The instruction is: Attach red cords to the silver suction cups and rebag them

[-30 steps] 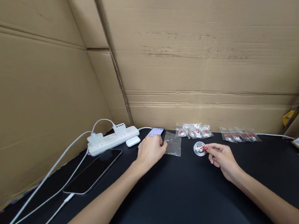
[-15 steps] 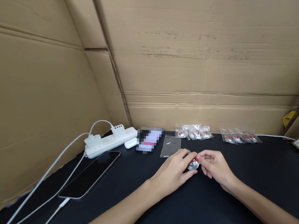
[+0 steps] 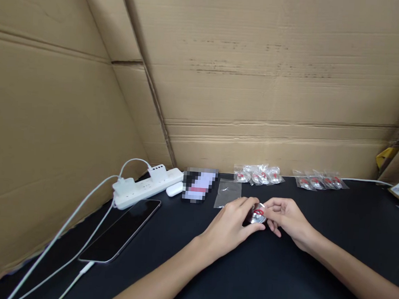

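Black tabletop: left hand grips face-up metal disc; right hand seemingly pinches its crosswise red loop.

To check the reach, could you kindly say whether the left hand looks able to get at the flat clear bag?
Probably yes: the flat clear bag lies beside the left hand, mostly uncovered, though that hand's grip is around the metal disc.

A white power strip lies left of centre on the black surface, a small white case beside it; below, a dark-screened phone with a white cable. Cardboard fills the upper frame.
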`<state>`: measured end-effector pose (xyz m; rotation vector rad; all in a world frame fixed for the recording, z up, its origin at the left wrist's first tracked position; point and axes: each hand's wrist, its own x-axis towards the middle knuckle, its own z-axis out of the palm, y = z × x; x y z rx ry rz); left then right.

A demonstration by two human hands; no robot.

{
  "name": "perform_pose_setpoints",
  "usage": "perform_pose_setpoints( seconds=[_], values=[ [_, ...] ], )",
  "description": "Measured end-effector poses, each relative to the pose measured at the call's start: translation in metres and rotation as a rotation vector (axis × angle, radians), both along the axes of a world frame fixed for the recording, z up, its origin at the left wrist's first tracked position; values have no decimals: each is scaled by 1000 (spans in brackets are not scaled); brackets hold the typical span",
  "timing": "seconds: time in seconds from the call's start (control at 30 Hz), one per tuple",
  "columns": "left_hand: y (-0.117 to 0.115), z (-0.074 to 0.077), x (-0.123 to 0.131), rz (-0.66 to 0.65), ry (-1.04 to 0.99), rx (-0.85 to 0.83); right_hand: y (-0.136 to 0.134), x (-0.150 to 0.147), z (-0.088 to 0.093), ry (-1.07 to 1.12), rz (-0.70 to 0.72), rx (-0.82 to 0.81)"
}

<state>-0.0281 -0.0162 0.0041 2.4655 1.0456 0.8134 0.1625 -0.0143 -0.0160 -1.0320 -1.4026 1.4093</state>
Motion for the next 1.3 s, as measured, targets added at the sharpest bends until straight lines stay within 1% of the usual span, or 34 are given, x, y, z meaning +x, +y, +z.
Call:
perform_pose_setpoints(
  seconds=[0.13, 0.2, 0.27, 0.33, 0.4, 0.53, 0.6, 0.67, 0.73, 0.8, 0.83, 0.9, 1.0, 1.07, 1.17, 1.23, 1.3],
  values=[
    [3, -1, -3, 9, -45, 1, 1, 3, 1, -12, -36, 4],
    [5, 0, -4, 32, -51, -6, 5, 8, 1, -52, -94, 14],
    [8, 1, -5, 72, -79, -64, 11, 15, 1, -150, -163, 82],
    [10, 2, -5, 110, -179, -191, 17, 23, 0, -306, -218, 212],
    [12, 2, -4, 98, -347, -373, 21, 31, -2, -493, -254, 331],
    [15, 2, 0, -34, -700, -726, 24, 39, -7, -805, -297, 436],
    [16, 3, 1, -100, -839, -847, 23, 40, -7, -893, -301, 479],
    [16, 3, 2, -157, -930, -938, 21, 40, -5, -947, -324, 531],
    [16, 4, 1, -182, -967, -1000, 16, 38, -1, -948, -365, 613],
    [15, 3, 1, -195, -966, -1025, 10, 32, 5, -875, -371, 720],
    [14, 2, 0, -204, -957, -1028, 6, 29, 7, -819, -347, 771],
    [12, 0, 1, -228, -926, -1017, -2, 21, 12, -710, -243, 852],
    [9, -3, 3, -260, -861, -988, -11, 11, 14, -640, -87, 927],
    [7, -3, 5, -273, -830, -981, -13, 8, 13, -646, -44, 954],
    [6, -3, 7, -268, -816, -989, -14, 7, 9, -686, -35, 967],
    [5, -2, 7, -253, -811, -987, -15, 6, 7, -692, -40, 946],
    [6, -1, 7, -241, -807, -972, -15, 5, 6, -637, -57, 878]
  ],
)
